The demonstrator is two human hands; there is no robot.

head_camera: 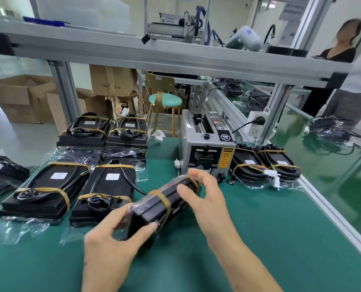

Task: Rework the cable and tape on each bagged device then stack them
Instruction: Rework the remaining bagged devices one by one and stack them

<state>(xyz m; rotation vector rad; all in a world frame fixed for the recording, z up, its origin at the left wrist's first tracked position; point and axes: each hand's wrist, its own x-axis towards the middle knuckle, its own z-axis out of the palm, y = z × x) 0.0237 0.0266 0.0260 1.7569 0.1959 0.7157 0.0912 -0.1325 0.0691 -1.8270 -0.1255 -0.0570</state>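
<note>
Had the black plastic-bagged device with tan tape bands tilted above the green desk, left hand and right hand fingers curled round its ends; rigid, hefty-looking, slippery film, so grip edges.

Left hand and right hand reach forward, fingers curled in a grip, forearms angled inward.

Bench: green mat with an aluminium edge rail along its right side
Left half: stacks of bagged black devices, bound with tan tape
Far middle: grey tape dispenser
Right of the dispenser: two bagged devices lying side by side
</note>
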